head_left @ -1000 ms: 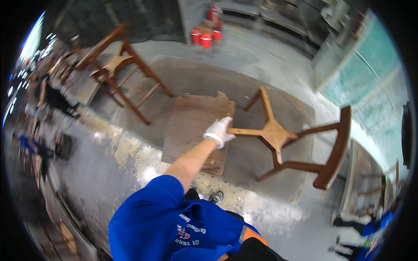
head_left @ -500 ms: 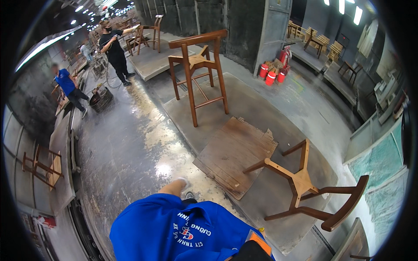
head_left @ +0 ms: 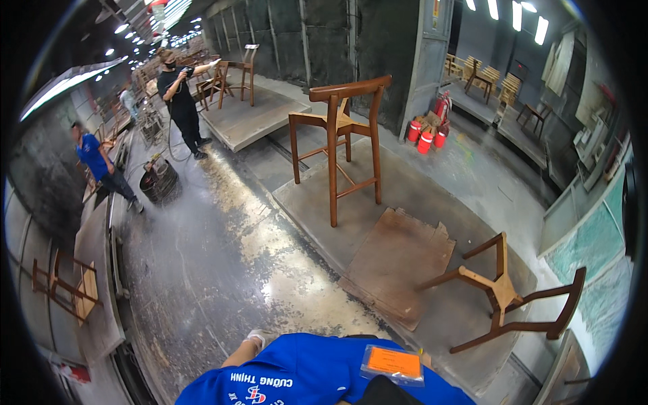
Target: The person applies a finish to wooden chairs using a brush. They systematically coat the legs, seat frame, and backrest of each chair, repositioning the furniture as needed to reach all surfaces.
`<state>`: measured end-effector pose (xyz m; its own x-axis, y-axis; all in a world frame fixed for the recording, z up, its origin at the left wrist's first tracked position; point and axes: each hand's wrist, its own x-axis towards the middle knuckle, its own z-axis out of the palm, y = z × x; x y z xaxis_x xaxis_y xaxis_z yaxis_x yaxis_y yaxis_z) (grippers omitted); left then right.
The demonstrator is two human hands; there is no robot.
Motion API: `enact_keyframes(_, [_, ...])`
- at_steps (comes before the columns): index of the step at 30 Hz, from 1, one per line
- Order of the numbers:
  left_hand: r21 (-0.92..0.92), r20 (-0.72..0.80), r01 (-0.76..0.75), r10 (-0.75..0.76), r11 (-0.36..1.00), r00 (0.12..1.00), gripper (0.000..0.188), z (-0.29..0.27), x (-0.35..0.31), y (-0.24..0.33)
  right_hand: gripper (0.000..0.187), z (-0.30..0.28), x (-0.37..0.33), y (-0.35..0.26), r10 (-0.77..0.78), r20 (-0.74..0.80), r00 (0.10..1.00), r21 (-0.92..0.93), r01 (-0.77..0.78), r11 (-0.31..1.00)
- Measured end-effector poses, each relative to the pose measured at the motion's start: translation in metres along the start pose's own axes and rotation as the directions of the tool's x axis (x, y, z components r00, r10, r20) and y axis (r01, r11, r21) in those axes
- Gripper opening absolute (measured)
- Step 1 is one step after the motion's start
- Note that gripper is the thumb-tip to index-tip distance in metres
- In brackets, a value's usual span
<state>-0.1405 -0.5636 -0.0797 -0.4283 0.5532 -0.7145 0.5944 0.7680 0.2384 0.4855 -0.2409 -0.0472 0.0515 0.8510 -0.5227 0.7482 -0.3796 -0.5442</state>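
Observation:
My left hand (head_left: pixel 258 336), in a whitish glove, shows beside my blue shirt (head_left: pixel 304 368) at the lower edge. It is over the floor and touches no furniture; its fingers are too small to read. My right hand is out of view. Ahead to the right, a tall brown wooden chair frame (head_left: pixel 334 148) stands upright on a grey platform (head_left: pixel 310 196). A second chair frame (head_left: pixel 501 293) lies tipped over on the same platform, closer to me, its pale crosspiece showing. Between them is a flat brown board (head_left: pixel 401 266) with a ragged edge.
A person in black (head_left: pixel 181 101) holds a hose near a chair frame (head_left: pixel 229 77) on another platform (head_left: pixel 253 118). Someone in blue (head_left: pixel 98 158) is beside a dark bucket (head_left: pixel 158 181). Red extinguishers (head_left: pixel 425 142) are grouped at the far right. One more chair (head_left: pixel 66 287) is at left.
My view has shifted, so the platform and chairs appear further right. My left hand now shows lower, closer to my shirt. The person in blue has changed stance.

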Motion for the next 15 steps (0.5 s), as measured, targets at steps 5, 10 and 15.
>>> enact_keyframes(5, [-0.291,-0.014,0.205,-0.219,0.934,0.976,0.067,-0.009,-0.014,-0.087,0.011,0.074,-0.003,-0.114,-0.119,0.1,0.988,-0.082,0.127,0.989])
enact_keyframes(10, [-0.27,0.026,0.286,-0.29,0.919,0.957,0.059,-0.022,-0.032,-0.149,0.005,0.115,-0.015,-0.242,-0.216,0.268,0.939,-0.101,0.251,0.963])
enact_keyframes(15, [-0.153,0.098,0.315,-0.302,0.937,0.948,0.054,-0.059,-0.025,-0.148,0.008,0.132,-0.021,-0.318,-0.354,0.332,0.874,-0.088,0.402,0.911])
